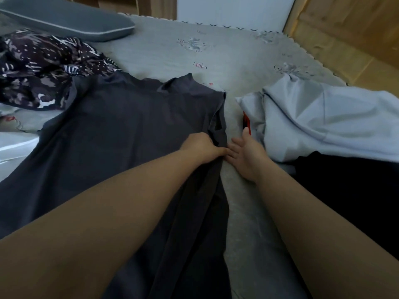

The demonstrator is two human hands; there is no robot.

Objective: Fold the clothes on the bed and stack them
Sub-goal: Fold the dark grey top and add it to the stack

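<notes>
Both hands are down at the middle of the bed (164, 52), working the right edge of the dark grey garment (121, 134) that lies spread flat across the grey floral bedcover. The left hand (201, 146) sits on that edge, fingers curled and bunching a fold of the dark fabric, thumb pointing toward the other hand. The right hand (245, 153) lies just beside it on the bare cover, palm turned up and inward, fingers straight and spread, their tips touching the garment's edge right by the left thumb; it holds nothing. The garment's neckline points away toward the far side of the bed, and its lower part runs down between the 2 forearms toward the near edge of the view. To the right, near the right hand, a pale blue-grey garment (323, 119) lies crumpled, with a small red item (246, 123) peeking out from under its left side. A black cloth (354, 190) lies below that, partly behind the right forearm. At far left sits a rumpled dark patterned garment (41, 70), touching the grey one's upper left corner, and behind it a grey pillow (64, 18)
</notes>
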